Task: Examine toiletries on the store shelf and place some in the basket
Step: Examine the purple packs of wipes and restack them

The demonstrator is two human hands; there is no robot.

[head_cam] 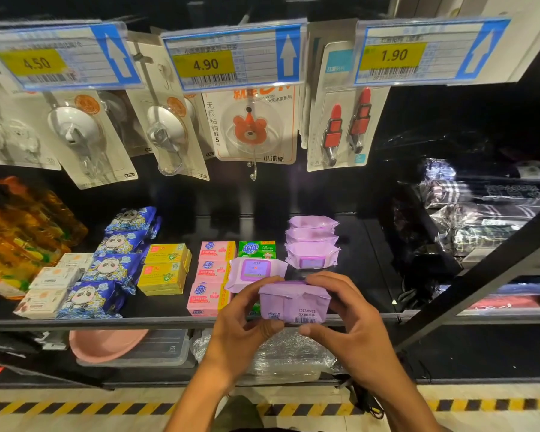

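Head view: lilac wipes pack (294, 304) clamped between left hand (242, 319) and right hand (345, 316), just in front of the shelf edge (106, 321), barcode and date side facing up. More lilac packs (311, 244) beyond it on the shelf. Best held level, thumbs clear of print. No basket visible.

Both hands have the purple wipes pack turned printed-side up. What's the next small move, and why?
Probably lower the wipes pack away from the shelf toward the basket, which is out of view. The left hand and right hand grip its ends, and the date print already faces the camera.
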